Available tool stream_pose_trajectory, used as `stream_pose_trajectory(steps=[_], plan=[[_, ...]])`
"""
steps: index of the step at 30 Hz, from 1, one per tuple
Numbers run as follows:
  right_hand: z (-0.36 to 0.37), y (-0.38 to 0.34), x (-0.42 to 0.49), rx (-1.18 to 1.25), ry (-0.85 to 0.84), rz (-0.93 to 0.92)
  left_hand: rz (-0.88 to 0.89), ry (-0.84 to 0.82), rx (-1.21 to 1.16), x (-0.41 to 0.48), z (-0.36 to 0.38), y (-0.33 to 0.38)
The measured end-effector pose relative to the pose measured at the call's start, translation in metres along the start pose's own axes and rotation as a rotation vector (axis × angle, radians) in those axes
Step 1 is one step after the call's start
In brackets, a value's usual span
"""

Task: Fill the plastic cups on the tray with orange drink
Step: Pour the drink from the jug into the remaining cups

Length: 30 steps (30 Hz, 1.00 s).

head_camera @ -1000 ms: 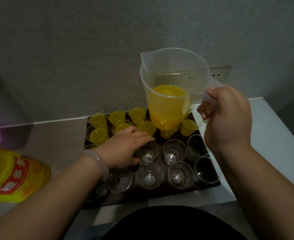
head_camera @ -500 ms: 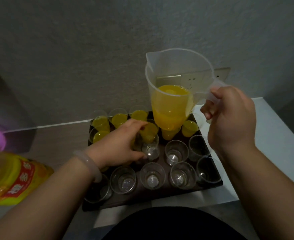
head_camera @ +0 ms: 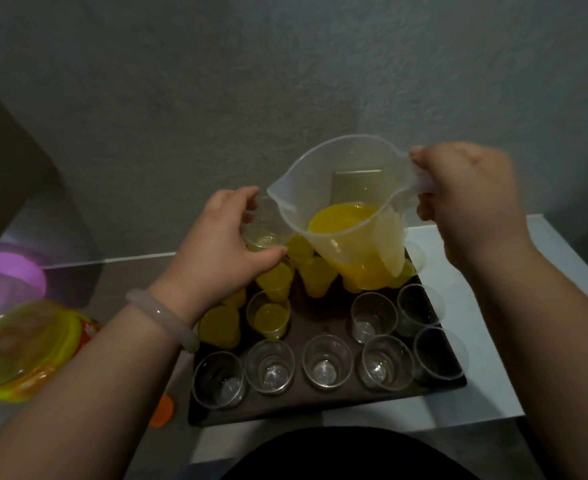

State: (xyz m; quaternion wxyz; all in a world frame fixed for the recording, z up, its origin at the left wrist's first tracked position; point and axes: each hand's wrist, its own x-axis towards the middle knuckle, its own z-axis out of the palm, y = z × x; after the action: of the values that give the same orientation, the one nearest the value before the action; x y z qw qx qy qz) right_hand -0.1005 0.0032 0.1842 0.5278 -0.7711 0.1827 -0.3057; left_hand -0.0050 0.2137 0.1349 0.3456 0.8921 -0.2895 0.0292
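- One dark tray [head_camera: 320, 407] lies on the white table [head_camera: 476, 375], in front of the person.
- One clear jug [head_camera: 386, 237], part full of orange drink [head_camera: 341, 220], hangs over the tray's 12 o'clock side and is tilted, with its spout toward 9 o'clock.
- One yellow bottle [head_camera: 25, 348], blurred, is at 8 o'clock from the tray.
- The right hand [head_camera: 465, 202] grips the jug's handle, at 3 o'clock of the jug.
- The left hand [head_camera: 216, 237] curls round one clear cup [head_camera: 264, 230], lifted just beside the spout.
- Filled cups [head_camera: 271, 313] stand toward the tray's 11 o'clock; empty cups [head_camera: 323, 362] stand along its 6 o'clock edge.
- One orange cap [head_camera: 162, 408] lies near the tray's 7 o'clock corner.
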Motion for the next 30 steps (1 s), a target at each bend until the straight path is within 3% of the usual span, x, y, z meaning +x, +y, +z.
stream_pose_trajectory(steps=[14,30], plan=[[0.038,-0.042,0.014,-0.643,-0.239,-0.182,0.011,-0.056,0.163,-0.011,0.003,-0.018],[0.047,-0.061,0.01,-0.839,-0.293,-0.252,-0.03,-0.11,0.128,-0.017,0.004,-0.019]])
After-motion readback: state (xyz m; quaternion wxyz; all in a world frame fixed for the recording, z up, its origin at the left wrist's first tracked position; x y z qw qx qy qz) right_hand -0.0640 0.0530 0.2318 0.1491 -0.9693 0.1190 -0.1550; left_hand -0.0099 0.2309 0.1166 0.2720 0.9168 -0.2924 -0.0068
